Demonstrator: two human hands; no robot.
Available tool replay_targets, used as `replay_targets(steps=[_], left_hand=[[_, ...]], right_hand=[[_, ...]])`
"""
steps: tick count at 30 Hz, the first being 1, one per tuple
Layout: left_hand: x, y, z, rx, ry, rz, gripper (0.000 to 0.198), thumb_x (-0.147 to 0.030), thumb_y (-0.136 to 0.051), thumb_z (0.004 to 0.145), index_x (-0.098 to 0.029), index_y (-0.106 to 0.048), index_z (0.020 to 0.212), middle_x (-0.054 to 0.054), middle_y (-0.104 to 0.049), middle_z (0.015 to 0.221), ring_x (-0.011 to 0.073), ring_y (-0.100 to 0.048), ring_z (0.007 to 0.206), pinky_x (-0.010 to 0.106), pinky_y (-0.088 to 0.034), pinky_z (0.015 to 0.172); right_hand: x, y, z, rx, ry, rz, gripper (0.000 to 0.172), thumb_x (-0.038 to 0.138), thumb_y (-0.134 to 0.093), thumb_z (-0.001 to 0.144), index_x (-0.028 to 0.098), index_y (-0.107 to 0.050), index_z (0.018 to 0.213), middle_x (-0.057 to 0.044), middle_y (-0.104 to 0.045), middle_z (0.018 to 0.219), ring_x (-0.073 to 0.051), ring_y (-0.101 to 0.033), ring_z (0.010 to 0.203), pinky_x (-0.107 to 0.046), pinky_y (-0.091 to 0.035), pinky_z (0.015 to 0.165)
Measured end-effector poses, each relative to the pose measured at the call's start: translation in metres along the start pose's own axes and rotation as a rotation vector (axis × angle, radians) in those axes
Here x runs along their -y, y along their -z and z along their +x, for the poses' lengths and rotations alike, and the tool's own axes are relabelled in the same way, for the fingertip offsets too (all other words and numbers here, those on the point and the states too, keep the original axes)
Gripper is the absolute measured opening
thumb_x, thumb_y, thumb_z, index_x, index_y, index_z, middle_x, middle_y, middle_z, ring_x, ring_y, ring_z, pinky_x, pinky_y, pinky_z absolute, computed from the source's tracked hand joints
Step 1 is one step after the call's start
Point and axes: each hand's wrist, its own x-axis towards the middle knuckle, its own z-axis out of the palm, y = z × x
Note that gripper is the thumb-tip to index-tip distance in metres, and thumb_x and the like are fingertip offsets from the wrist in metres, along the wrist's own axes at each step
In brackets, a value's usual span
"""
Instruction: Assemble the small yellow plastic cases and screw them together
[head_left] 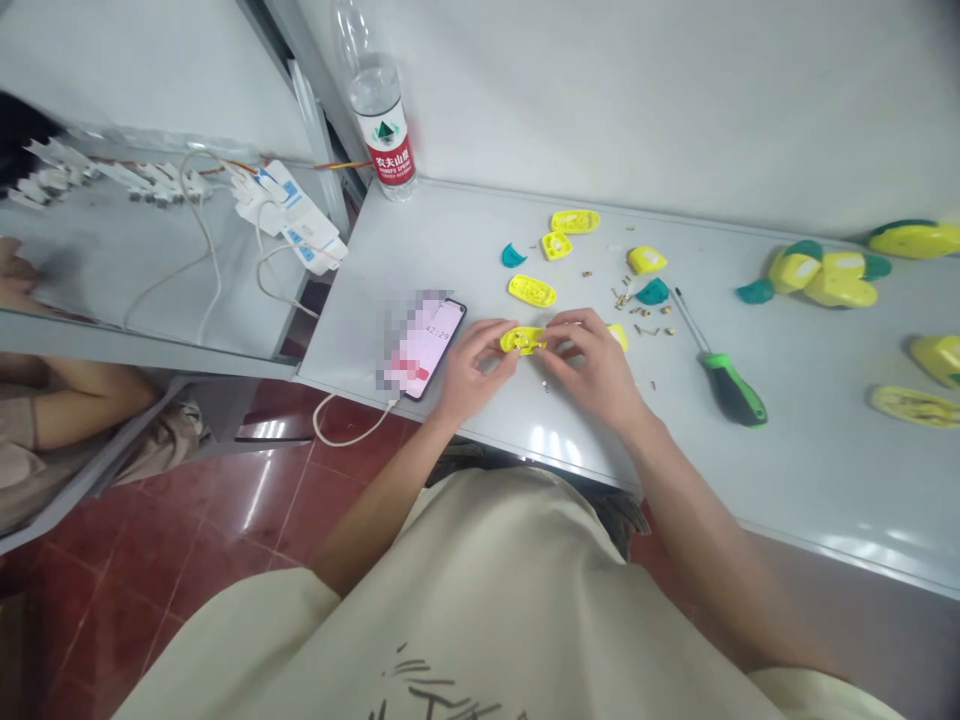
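The left hand [476, 368] and right hand [590, 365] pinch a small oval yellow plastic shell [523, 340] by its edges, left of the green-handled screwdriver [731, 388] on the pale grey counter [420, 240]; it looks light, stiff, best held by the rim.

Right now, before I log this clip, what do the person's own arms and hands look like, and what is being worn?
The left hand and right hand are ungloved, and the forearms are bare. The person wears a loose cream short-sleeved T-shirt with a dark printed design on the front.
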Motion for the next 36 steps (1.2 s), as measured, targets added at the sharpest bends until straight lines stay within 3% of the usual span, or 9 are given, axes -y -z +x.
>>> replay_targets(steps=[7,16,26,36], left_hand=[[0.000,0.000,-0.001,-0.010,0.015,0.021,0.035,-0.035,-0.068,0.089,-0.022,-0.067,0.122,0.009,-0.060,0.123,0.0152,-0.067,0.106,0.025,-0.059,0.090],[0.000,0.000,0.001,-0.016,0.042,0.002,0.036,-0.040,-0.067,0.090,-0.023,-0.068,0.121,0.009,-0.061,0.123,0.0166,-0.065,0.109,0.026,-0.059,0.090],[0.004,0.000,0.001,-0.022,0.095,-0.094,0.039,-0.044,-0.068,0.089,-0.023,-0.067,0.122,0.010,-0.062,0.126,0.0177,-0.068,0.106,0.030,-0.061,0.091],[0.000,0.003,0.006,-0.041,0.265,-0.252,0.041,-0.040,-0.074,0.084,-0.019,-0.068,0.118,0.009,-0.071,0.120,0.0183,-0.072,0.100,0.029,-0.062,0.083]], right_hand=[[-0.003,0.000,-0.003,0.096,0.041,-0.043,0.013,0.031,-0.060,0.095,0.025,-0.065,0.105,-0.008,-0.055,0.116,-0.015,-0.064,0.077,-0.038,-0.058,0.075],[-0.002,0.004,-0.003,0.081,-0.014,-0.010,0.012,0.034,-0.062,0.093,0.024,-0.056,0.091,-0.007,-0.056,0.112,-0.016,-0.062,0.080,-0.036,-0.058,0.070],[0.001,0.008,-0.009,0.069,0.035,-0.092,0.020,0.035,-0.057,0.096,0.028,-0.062,0.114,-0.008,-0.058,0.115,-0.017,-0.063,0.079,-0.037,-0.057,0.073],[0.005,0.012,-0.004,0.140,0.127,-0.221,0.021,0.034,-0.050,0.100,0.028,-0.063,0.116,-0.010,-0.056,0.121,-0.018,-0.062,0.079,-0.039,-0.054,0.075]])
